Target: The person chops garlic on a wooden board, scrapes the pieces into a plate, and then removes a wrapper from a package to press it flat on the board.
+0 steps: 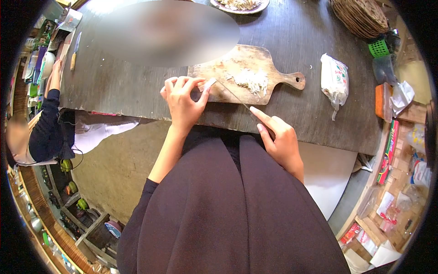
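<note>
A pale piece (208,84) is pinched by the curled left hand (182,102), at 9 o'clock of the shreds (252,80) on the cutting board (273,68). The knife (235,97) is gripped in the closed right hand (280,139). Food is held in the plate (262,7) at 12 o'clock.

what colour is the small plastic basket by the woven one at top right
Bright green basket, seen best in the head view.

Shreds (252,81) on cutting board (237,59); bag (334,82) right of board; basket (360,16) behind bag.
</note>
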A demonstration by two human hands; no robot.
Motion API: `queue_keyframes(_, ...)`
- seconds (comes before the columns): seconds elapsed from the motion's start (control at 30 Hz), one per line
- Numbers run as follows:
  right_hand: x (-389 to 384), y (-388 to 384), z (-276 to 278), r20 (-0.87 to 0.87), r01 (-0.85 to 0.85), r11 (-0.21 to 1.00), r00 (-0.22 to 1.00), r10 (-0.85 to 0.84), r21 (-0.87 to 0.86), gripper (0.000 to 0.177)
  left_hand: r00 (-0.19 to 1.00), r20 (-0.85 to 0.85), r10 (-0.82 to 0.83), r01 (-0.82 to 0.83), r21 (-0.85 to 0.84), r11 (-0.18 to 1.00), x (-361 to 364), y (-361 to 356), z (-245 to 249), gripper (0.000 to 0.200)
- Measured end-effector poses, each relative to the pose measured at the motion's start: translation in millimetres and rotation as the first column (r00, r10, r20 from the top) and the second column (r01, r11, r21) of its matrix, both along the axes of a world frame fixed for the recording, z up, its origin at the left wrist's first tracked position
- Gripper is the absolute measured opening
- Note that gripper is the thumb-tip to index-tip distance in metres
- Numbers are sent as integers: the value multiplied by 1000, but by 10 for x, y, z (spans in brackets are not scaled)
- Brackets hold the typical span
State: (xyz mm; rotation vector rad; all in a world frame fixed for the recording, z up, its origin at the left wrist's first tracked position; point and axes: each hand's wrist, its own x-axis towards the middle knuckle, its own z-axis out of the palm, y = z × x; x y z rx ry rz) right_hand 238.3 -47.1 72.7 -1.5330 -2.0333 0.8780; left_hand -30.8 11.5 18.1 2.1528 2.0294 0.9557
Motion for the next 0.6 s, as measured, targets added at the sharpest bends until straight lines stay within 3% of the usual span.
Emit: queue_keyframes(0.6, -63, 4, -45, 7, 15, 998, 1000, -15, -61, 44, 995, 72, 65, -67, 15, 998, 52, 35, -93, 15)
